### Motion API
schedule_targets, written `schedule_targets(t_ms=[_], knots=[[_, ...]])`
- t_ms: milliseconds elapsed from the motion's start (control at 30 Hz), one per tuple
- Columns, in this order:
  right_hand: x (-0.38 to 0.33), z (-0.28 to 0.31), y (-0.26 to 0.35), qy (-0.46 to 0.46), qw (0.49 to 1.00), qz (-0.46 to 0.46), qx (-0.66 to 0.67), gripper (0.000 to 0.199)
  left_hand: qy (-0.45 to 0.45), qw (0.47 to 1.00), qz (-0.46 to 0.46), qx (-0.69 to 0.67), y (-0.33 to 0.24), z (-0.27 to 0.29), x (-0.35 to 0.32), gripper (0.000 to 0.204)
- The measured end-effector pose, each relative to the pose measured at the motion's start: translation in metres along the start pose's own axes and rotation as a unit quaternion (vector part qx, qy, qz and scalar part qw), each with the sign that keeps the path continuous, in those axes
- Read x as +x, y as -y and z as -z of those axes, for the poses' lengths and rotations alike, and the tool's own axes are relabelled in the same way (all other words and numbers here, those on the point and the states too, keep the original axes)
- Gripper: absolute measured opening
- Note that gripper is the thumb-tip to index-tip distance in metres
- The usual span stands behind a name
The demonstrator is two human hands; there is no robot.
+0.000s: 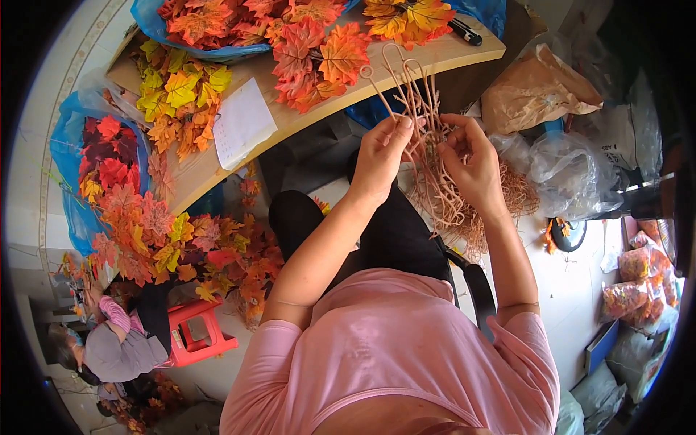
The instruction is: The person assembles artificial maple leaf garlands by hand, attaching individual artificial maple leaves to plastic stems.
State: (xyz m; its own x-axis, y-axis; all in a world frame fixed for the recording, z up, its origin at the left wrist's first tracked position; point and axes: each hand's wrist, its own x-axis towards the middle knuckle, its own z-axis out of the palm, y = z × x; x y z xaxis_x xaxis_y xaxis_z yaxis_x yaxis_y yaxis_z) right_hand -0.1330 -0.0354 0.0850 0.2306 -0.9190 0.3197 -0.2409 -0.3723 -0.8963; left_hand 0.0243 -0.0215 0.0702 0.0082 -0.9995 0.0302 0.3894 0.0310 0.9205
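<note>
Stems [417, 101]: thin plastic, pale pink-beige, smooth, slight sheen. Leaves [319, 54]: fabric-like, matt, veined texture, orange, red, yellow. Board [304, 109]: bare wood, matt, smooth. Sheet [243, 123]: white paper, matt. Bags [148, 22]: blue plastic film, glossy. Bag [533, 90]: brown paper, creased, matt. Stool [196, 330]: red plastic, smooth. Shirt [391, 362]: pink cloth, matt.

Single head-worn fisheye view, looking steeply down from close above lap and wooden board [304, 109]
</note>
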Motion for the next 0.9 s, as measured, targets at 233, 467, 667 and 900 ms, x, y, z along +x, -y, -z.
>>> schedule_targets(t_ms=[233, 467, 667, 900], knots=[[0.015, -0.002, 0.016, -0.082, 0.99, 0.072, -0.091, 0.02, 0.023, 1.0, 0.0, 0.015, 0.006, -0.005, -0.002, 0.017], [0.018, -0.001, -0.006, -0.103, 0.993, 0.011, -0.048, 0.017, -0.064, 0.994, -0.042, 0.081, 0.01, 0.001, 0.01, 0.008], [0.01, -0.007, -0.005, -0.085, 0.987, 0.035, 0.133, 0.022, -0.082, 0.996, -0.023, -0.03, -0.002, 0.006, 0.009, 0.013], [0.016, 0.004, -0.007, -0.114, 0.973, 0.007, 0.198, 0.026, 0.078, 0.978, 0.006, -0.194, -0.012, 0.012, 0.008, 0.03]])
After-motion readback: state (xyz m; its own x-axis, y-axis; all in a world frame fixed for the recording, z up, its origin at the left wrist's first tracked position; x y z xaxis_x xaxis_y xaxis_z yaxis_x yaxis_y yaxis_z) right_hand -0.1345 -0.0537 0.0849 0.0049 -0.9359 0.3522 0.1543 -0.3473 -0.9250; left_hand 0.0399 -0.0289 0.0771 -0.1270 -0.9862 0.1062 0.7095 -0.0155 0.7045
